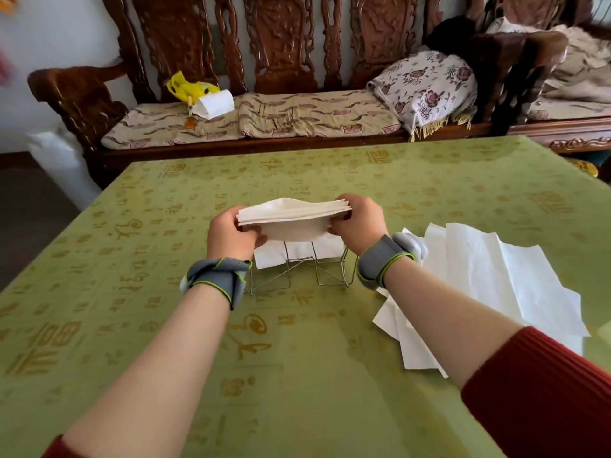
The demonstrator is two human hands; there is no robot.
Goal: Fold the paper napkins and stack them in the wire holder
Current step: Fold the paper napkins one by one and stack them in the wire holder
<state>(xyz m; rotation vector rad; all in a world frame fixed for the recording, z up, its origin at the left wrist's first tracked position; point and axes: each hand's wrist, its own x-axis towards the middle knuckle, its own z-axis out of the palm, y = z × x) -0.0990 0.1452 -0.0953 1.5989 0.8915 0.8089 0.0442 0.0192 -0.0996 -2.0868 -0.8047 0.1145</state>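
Folded napkins (292, 214): pinched at each end by left hand (231, 234) and right hand (358, 219), fingers curled round, held level above holder (317, 272) at table (297, 358) centre, likely for lowering in. Unfolded sheets (489, 285): right edge.

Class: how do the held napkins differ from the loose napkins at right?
The held napkins are folded; the loose napkins lie unfolded. The held napkins form a neat stack, gripped by left hand and right hand over the holder; the loose napkins sprawl, overlapping. Both are white paper.
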